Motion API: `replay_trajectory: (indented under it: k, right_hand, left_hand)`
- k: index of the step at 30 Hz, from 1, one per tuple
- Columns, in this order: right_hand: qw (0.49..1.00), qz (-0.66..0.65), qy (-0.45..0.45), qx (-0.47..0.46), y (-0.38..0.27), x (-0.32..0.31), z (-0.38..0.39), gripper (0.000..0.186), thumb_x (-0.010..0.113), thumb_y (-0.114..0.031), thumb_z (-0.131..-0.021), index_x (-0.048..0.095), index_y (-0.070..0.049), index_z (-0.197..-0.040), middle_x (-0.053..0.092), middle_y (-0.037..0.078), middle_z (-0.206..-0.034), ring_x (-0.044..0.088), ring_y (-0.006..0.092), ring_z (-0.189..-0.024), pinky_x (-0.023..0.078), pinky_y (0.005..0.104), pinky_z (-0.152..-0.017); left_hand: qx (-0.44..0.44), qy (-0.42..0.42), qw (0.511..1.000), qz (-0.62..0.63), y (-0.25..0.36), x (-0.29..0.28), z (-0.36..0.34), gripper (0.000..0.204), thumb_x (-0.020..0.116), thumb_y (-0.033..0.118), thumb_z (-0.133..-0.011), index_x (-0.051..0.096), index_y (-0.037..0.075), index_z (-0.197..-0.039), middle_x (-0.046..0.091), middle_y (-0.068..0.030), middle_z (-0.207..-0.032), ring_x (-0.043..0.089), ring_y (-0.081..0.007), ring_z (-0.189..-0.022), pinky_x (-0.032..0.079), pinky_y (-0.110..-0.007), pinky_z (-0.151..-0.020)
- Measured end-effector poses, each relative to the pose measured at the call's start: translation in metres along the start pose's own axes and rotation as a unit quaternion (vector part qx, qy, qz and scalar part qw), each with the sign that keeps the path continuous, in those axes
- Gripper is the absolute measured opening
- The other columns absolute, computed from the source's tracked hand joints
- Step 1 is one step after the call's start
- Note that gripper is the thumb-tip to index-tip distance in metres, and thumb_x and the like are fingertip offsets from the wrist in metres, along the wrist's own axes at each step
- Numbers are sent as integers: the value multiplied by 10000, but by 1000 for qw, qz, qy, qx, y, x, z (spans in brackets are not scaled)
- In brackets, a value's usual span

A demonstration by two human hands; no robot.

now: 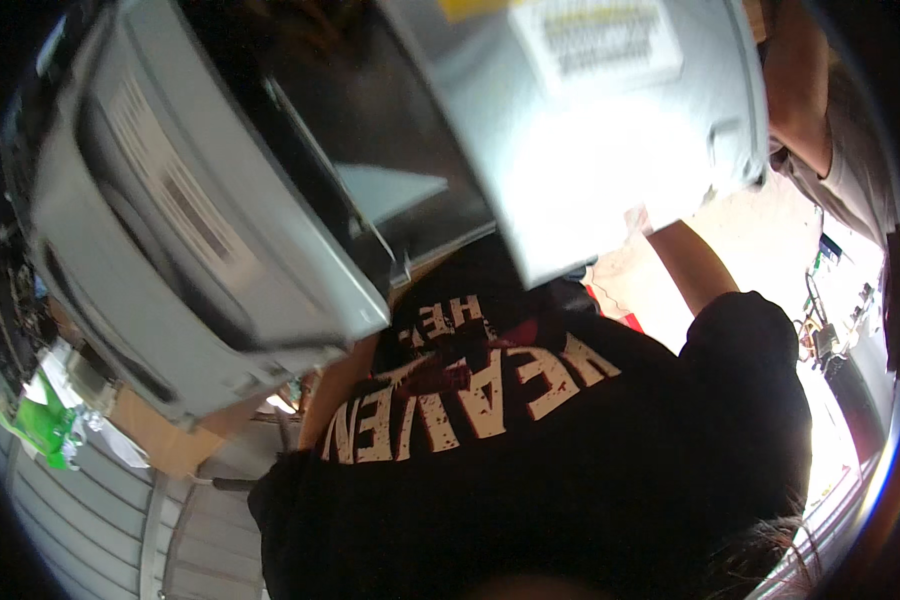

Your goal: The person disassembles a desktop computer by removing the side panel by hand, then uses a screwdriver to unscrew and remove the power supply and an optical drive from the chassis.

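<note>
A large boxy machine with grey and bare-metal panels fills the upper view, close and blurred; its exact kind cannot be told. On its left is a grey moulded panel (160, 230) with a long recess and a white label. A dark opening (400, 150) separates it from a shiny metal panel (610, 130), which carries another label and glares strongly. My right forearm rises to the metal panel's lower edge. There a pinkish bit of my right hand (637, 219) seems to show, its fingers mostly hidden. My left forearm goes up behind the grey panel, which hides my left hand.
Another person's bare arm (800, 90) reaches in at the upper right, beside the metal panel. Cardboard (165, 430) and a green-and-white plastic bag (45, 425) lie at the lower left, by a ribbed grey surface (80, 520). Cables and small parts (820, 330) are at the right.
</note>
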State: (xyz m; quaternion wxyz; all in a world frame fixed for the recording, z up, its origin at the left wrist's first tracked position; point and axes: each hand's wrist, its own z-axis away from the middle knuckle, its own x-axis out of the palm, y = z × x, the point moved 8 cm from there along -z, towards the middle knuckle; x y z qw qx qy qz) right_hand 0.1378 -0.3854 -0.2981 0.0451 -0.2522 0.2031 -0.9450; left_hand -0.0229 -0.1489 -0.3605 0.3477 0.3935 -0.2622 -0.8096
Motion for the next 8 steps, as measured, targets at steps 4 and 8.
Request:
replay_trajectory:
  k: [4, 8]
  right_hand:
    - [996, 82, 36, 1, 6, 6, -12, 305, 790, -234, -713, 737, -36, -939, 692, 43, -690, 527, 81, -501, 380, 239, -414]
    - [992, 117, 24, 36, 13, -2, -5, 299, 787, -255, -735, 747, -68, -965, 699, 26, -712, 591, 81, -572, 420, 250, -443]
  left_hand:
    - [-50, -44, 993, -98, -8, 47, -76, 393, 459, 320, -951, 610, -1, -1120, 651, -242, -1039, 635, -374, -980, 496, -468, -839]
    - [-109, -88, 981, -134, -13, 50, -102, 415, 459, 346, -943, 622, 5, -1115, 653, -244, -1042, 625, -371, -1026, 485, -467, -877]
